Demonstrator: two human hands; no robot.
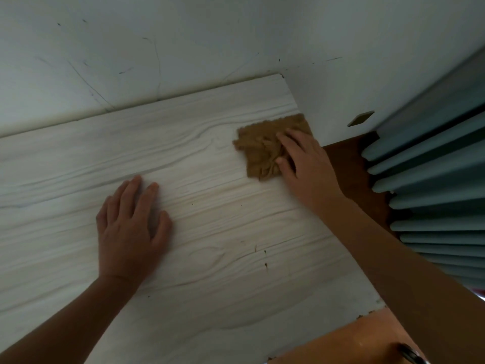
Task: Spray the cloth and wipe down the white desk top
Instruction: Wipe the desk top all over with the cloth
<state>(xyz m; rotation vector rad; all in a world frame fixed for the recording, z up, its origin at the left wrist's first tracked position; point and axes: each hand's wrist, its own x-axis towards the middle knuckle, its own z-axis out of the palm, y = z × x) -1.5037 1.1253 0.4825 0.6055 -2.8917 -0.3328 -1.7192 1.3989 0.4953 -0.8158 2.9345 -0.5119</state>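
Counting from my end: one cloth (258,151), one desk top (223,232), two hands. The cloth's brown, nubby, roughly rectangular and rumpled, sitting upper right of centre at the desk's right edge. The desk top is white with wavy wood grain. The left hand (131,227) lies flat, fingers straight, holding nothing. The right hand (307,166) presses on the cloth, fingers spread.

**Brown cloth at the far right corner of the desk**

So the right hand (301,164) is pressing down on a crumpled brown cloth (262,151), fingers spread over it, right by the desk's right edge near the wall (183,43). The left hand (131,227) lies flat, palm down, on the white wood-grain desk top (223,227), well apart from the cloth. Blue-grey pleated curtain (430,185) hangs off to the right, reddish-brown floor (349,164) showing below it.
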